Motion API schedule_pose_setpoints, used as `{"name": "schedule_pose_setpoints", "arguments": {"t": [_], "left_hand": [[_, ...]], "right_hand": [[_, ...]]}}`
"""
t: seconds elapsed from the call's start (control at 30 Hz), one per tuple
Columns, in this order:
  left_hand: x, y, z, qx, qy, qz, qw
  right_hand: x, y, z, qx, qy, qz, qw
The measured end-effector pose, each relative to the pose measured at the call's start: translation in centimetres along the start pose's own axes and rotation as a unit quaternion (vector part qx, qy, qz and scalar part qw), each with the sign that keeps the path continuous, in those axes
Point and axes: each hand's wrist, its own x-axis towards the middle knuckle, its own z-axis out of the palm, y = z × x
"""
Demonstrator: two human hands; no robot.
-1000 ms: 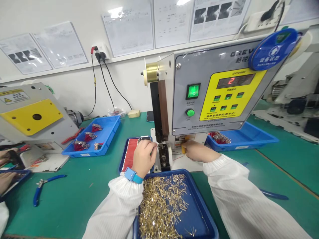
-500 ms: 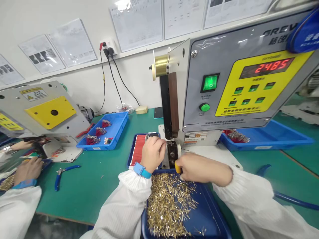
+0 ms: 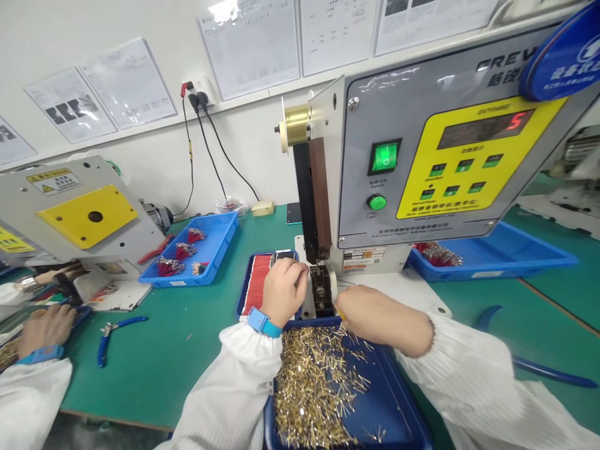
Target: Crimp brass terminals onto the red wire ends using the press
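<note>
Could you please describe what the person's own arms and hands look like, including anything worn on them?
Both arms wear loose white smock sleeves, the left sleeve and the right sleeve, finely ribbed and gathered at elastic cuffs. The left hand and right hand are bare, without gloves. A blue wristband with a squarish clasp circles the left wrist; none shows on the right.

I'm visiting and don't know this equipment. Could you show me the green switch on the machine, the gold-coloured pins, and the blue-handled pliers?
Green rocker switch (image 3: pixel 384 156), head view, on its lit face.
Gold-coloured metal pins (image 3: pixel 314 387), head view, on the middle of the pile.
Blue-handled pliers (image 3: pixel 122 321), head view, on one blue handle.
</note>
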Motion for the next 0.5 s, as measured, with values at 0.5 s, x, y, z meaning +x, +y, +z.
{"name": "schedule_pose_setpoints", "arguments": {"t": [0.5], "left_hand": [[0.1,-0.2,-0.1,0.006,-0.004,-0.008,1.0]], "right_hand": [[-0.8,-1.4,1.3,0.016,-0.039,-0.04,0.998]]}}
